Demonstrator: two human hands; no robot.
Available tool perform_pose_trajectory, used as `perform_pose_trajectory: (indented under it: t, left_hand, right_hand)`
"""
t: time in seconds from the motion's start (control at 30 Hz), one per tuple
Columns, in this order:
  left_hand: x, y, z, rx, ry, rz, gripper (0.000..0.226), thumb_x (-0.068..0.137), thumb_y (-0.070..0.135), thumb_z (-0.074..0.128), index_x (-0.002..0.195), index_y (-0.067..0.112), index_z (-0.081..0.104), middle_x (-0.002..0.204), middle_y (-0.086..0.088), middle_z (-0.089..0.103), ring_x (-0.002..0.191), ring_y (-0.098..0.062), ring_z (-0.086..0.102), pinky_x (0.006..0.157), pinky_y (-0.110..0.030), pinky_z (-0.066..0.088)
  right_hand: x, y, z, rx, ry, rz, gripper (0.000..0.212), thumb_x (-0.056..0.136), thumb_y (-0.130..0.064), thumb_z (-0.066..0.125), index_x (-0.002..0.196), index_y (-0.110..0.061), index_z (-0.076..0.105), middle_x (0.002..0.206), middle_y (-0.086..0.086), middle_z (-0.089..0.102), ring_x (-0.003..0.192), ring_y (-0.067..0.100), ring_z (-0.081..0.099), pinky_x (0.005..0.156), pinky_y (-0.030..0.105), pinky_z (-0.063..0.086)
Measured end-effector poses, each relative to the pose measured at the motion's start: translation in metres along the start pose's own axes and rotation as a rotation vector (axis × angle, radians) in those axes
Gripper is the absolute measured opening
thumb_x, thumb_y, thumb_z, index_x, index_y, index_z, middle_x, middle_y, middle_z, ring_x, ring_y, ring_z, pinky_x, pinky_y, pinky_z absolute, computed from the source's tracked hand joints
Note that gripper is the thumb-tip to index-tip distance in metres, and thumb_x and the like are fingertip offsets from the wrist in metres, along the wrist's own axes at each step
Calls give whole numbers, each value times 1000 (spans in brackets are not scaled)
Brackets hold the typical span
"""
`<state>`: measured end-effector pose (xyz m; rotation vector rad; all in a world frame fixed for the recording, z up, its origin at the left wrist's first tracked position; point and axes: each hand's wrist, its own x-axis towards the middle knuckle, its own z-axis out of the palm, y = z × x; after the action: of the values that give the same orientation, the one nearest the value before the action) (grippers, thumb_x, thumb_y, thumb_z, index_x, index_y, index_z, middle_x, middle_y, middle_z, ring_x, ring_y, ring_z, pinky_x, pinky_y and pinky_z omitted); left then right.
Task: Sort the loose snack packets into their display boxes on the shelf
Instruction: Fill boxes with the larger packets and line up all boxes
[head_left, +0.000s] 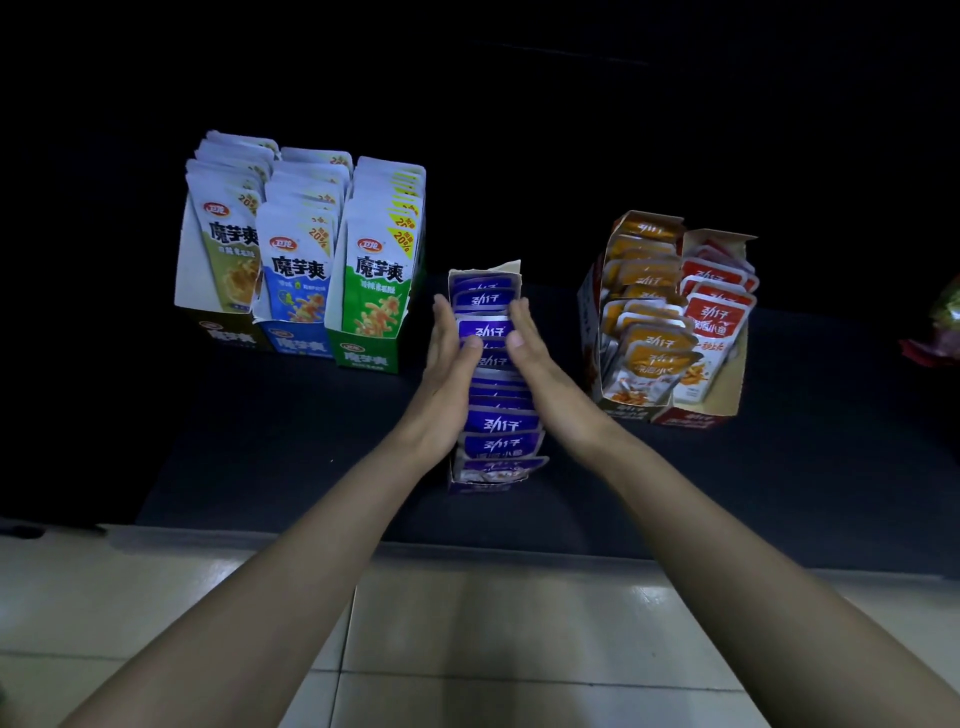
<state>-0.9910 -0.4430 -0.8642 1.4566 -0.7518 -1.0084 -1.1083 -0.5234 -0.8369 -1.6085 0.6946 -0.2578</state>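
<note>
Nearest to us is the pale tiled floor (467, 623), and two bare forearms reach over it onto the dark shelf (260, 441). In the middle of the shelf stands the purple display box (480, 486), a long narrow carton running away from us and filled front to back with purple packets (501, 423) standing on edge. About halfway along it, the left hand (449, 345) and the right hand (530, 345) lie flat with fingers straight, palms facing each other at a narrow spacing. They touch the row from either side and grip nothing. We judge these packets to be light, soft foil pouches with slick faces that slide and fan out easily, while the thin card walls probably bow under pressure. The safest hold looks like an even squeeze on the flanks of the row, or a pinch on one packet's sealed top edge. Further back on the left stand the olive box (228, 332), blue box (298, 343) and green box (366, 356), touching side by side. On the right are the orange box (644, 312) and red box (691, 415).
</note>
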Motion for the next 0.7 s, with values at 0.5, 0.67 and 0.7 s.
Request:
perform_pose_trajectory:
  t: [0.5, 0.67, 0.7]
  left_hand:
    - [-31, -3, -4, 462, 7, 158, 67, 87, 67, 10, 147, 39, -6, 158, 21, -10, 144, 7, -9, 123, -37, 0]
    - [-33, -9, -14, 496, 23, 178, 60, 90, 67, 13, 146, 48, -1, 157, 29, -9, 146, 5, -4, 122, -45, 11]
    - [-34, -10, -15, 449, 18, 175, 56, 90, 68, 15, 143, 56, 1, 156, 33, -7, 146, 5, -1, 120, -48, 16]
  right_hand:
    - [1, -12, 7, -600, 6, -89, 54, 105, -44, 16, 155, -23, 16, 162, -6, 12, 147, 3, 4, 120, 29, -7]
    - [-1, -9, 4, -562, -11, -130, 48, 105, -41, 25, 151, -25, 29, 160, -8, 21, 147, 9, 12, 118, 28, -3]
    - [-2, -6, 5, -513, -53, -95, 50, 104, -46, 25, 151, -29, 28, 161, -11, 16, 148, 11, 8, 120, 34, -1]
